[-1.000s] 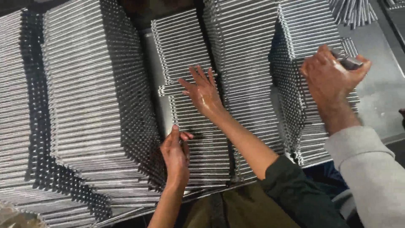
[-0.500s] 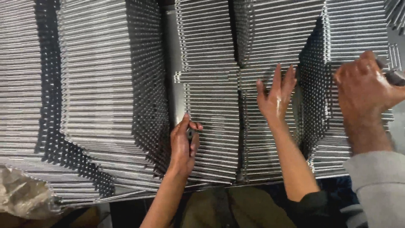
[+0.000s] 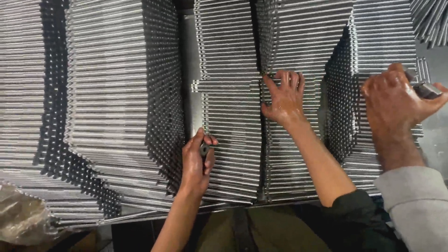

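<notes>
Right hand [image 3: 285,95] now slid rightward, fingers spread flat on the middle stack of thin silver metal rods [image 3: 289,56]; left hand [image 3: 198,158] pinching a small dark cylindrical piece [image 3: 204,150] at the near-left stack's edge.

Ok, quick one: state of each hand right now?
Left hand: closed on a small dark metal piece at the rod stack.
Right hand: open, fingers spread flat on the rods, holding nothing.
</notes>
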